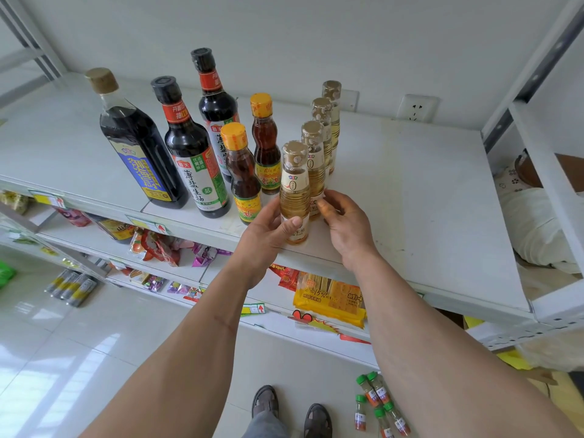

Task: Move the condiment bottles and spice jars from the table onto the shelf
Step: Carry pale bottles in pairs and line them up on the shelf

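Observation:
On the white top shelf stands a row of several pale rice vinegar bottles with gold caps. My left hand grips the front vinegar bottle near its base, upright at the shelf's front edge. My right hand sits just right of it, fingertips touching the second vinegar bottle behind. To the left stand two sesame oil bottles with yellow caps, two soy sauce bottles and a large dark vinegar bottle. Several small green-capped spice jars lie low at the bottom right.
Lower shelves hold snack packets and a yellow cracker pack. A wall socket is behind the shelf. Metal uprights frame the right side. My sandalled feet stand on the white tiled floor. Cans lie on the floor at left.

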